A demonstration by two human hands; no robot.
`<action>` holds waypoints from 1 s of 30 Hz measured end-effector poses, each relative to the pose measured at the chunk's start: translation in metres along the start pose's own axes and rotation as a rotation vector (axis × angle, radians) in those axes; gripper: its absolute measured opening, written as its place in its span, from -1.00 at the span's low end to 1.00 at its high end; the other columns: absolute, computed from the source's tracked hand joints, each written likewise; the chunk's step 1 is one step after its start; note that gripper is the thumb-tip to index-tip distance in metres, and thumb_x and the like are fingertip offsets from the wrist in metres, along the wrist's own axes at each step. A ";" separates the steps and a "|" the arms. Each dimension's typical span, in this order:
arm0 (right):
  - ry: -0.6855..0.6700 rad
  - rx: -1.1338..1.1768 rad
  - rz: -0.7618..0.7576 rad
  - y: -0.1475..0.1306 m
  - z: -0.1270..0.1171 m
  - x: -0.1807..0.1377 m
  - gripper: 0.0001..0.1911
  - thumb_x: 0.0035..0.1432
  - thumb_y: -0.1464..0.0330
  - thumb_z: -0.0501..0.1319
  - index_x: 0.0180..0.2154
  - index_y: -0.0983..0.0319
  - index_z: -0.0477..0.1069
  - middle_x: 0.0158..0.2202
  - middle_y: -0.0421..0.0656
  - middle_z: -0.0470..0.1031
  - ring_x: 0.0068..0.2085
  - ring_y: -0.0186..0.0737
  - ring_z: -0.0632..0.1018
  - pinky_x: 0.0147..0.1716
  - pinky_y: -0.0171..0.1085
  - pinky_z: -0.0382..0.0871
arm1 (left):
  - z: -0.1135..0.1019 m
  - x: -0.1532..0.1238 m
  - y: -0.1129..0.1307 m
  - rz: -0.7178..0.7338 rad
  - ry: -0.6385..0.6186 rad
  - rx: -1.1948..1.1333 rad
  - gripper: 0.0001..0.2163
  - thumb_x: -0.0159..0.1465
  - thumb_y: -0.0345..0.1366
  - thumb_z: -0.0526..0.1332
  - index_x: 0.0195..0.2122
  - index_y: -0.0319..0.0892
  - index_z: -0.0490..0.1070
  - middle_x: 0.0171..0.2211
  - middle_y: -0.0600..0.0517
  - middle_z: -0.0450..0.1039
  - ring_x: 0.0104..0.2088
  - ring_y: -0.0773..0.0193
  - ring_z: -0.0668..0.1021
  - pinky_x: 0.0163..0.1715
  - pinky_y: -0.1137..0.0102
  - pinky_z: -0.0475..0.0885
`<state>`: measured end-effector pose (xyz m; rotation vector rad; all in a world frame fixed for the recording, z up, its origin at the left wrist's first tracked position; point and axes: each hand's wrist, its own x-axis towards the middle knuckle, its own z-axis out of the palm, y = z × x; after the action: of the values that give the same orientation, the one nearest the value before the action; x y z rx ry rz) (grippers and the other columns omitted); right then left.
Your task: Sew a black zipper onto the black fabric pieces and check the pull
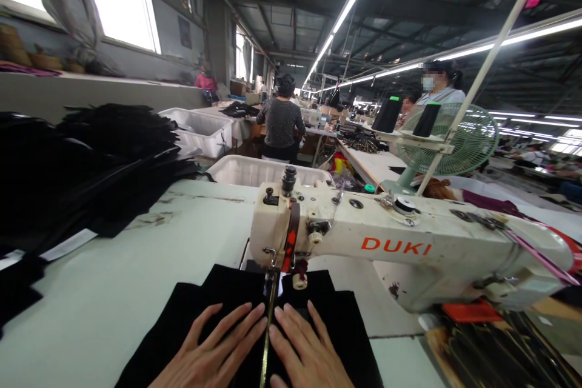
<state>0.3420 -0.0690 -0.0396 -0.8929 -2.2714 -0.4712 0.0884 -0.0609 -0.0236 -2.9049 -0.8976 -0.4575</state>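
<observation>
A piece of black fabric (191,315) lies on the pale green table (136,267) under the head of a cream DUKI sewing machine (409,248). My left hand (213,351) rests flat on the cloth, fingers spread and pointing toward the needle. My right hand (304,351) lies flat beside it, just right of a thin brass-coloured strip (268,327) that runs from the presser foot toward me. Both hands press the fabric, and neither grips anything.
A big heap of black cut pieces (91,170) fills the table's left side. White plastic bins (254,170) stand behind the machine. A green fan (454,139) and thread cones (386,115) sit at the right. A seated person's back (279,124) is ahead, and another masked worker is at far right.
</observation>
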 end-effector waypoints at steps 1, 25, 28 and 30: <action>-0.029 -0.002 -0.011 0.001 0.002 -0.002 -0.62 0.28 0.16 0.22 0.03 0.23 0.45 0.09 -0.11 0.52 0.11 -0.14 0.52 0.29 -0.11 0.20 | 0.000 0.001 0.000 0.004 0.005 -0.001 -0.26 0.37 0.03 0.14 0.45 -0.04 -0.19 0.34 -0.06 0.12 0.25 -0.05 0.36 0.22 0.14 0.26; -0.187 -0.013 -0.102 0.008 -0.013 0.006 -0.50 0.22 0.37 0.17 0.18 0.35 0.32 0.20 -0.09 0.40 0.18 -0.17 0.45 0.29 -0.16 0.19 | -0.026 0.015 0.008 -0.021 -0.031 -0.080 -0.24 0.27 -0.40 0.19 0.43 0.00 -0.13 0.33 -0.06 0.13 0.26 0.00 0.34 0.26 0.01 0.17; -0.227 -0.020 -0.115 0.013 -0.015 0.011 -0.46 0.17 0.43 0.16 0.20 0.35 0.30 0.22 -0.11 0.37 0.20 -0.18 0.43 0.28 -0.17 0.22 | -0.031 0.021 0.008 -0.058 -0.075 -0.120 -0.27 0.29 -0.25 0.27 0.42 -0.02 -0.05 0.33 -0.09 0.14 0.26 -0.07 0.32 0.24 -0.08 0.16; -0.261 -0.013 -0.091 0.017 -0.016 0.016 -0.43 0.16 0.46 0.16 0.22 0.34 0.27 0.24 -0.11 0.33 0.23 -0.19 0.40 0.29 -0.15 0.20 | -0.032 0.025 0.008 -0.089 -0.106 -0.115 -0.25 0.28 -0.13 0.32 0.41 -0.07 -0.01 0.34 -0.13 0.10 0.28 -0.12 0.28 0.22 -0.14 0.14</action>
<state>0.3517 -0.0583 -0.0154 -0.9047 -2.5576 -0.4309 0.1042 -0.0584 0.0152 -3.0281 -1.0527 -0.3766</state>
